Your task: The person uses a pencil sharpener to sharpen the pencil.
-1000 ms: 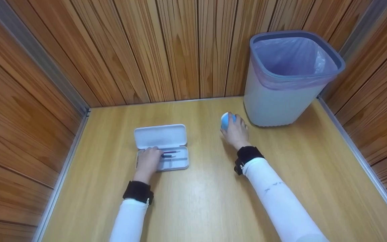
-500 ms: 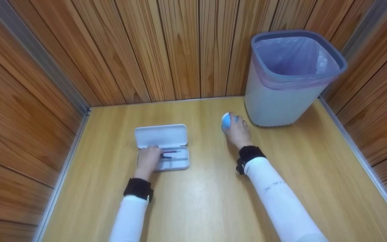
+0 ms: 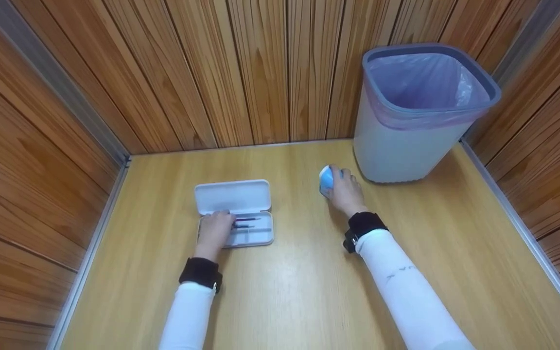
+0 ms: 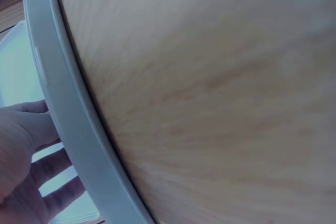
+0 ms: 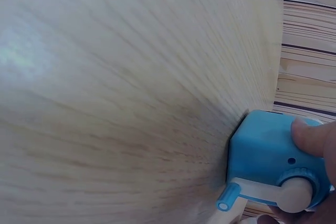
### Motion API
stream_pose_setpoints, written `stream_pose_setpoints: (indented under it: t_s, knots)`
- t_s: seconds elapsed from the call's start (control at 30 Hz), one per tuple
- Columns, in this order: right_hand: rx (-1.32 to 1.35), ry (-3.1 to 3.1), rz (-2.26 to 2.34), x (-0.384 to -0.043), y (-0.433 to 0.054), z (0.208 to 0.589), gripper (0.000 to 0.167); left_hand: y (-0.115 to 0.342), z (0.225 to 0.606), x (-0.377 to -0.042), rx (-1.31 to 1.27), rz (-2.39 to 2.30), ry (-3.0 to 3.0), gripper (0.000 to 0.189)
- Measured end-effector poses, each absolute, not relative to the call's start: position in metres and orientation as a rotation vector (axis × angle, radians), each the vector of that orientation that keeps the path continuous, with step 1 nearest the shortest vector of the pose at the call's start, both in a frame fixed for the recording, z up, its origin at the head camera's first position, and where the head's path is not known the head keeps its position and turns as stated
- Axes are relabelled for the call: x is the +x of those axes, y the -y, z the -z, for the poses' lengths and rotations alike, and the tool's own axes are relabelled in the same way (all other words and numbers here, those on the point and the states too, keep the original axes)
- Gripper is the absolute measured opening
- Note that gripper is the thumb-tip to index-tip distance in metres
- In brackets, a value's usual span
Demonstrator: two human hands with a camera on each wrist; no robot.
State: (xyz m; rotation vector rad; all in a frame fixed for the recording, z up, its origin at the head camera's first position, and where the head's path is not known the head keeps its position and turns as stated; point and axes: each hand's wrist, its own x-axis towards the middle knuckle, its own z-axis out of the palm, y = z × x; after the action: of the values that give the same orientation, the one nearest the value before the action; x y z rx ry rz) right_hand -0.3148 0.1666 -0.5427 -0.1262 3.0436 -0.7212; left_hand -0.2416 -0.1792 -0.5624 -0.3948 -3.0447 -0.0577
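In the head view, an open white pencil case (image 3: 259,236) lies left of centre with its lid tipped back. My left hand (image 3: 216,230) reaches into its left part, thumb and fingers pinching a dark pencil (image 3: 245,226). Above that one lies a reddish pencil (image 3: 248,219). The case's rim (image 4: 79,114) hides the fingertips in the left wrist view. My right hand (image 3: 347,191) grips a blue pencil sharpener (image 5: 262,145) with a white crank (image 5: 260,190), its thumb over one side. Whether the sharpener touches the table cannot be told.
A light waste bin (image 3: 401,155) with a grey rim and a plastic liner stands at the back right, just beyond my right hand. Wood-panelled walls (image 3: 260,73) close off the back and both sides of the table (image 3: 280,301).
My right hand has shifted slightly right and toward me, with the sharpener tilting a little. The dark pencil's tip has shifted slightly at my left hand, which otherwise stays in place.
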Motion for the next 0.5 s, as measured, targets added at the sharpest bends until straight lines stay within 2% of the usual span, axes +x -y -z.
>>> stream_pose_setpoints:
  t_s: [0.5]
  knots:
    - [-0.158, -2.887, 0.928, -0.3054, -0.1749, 0.5337, 0.069, 0.1775, 0.5551, -0.2375, -0.441, 0.09, 2.981, 0.011]
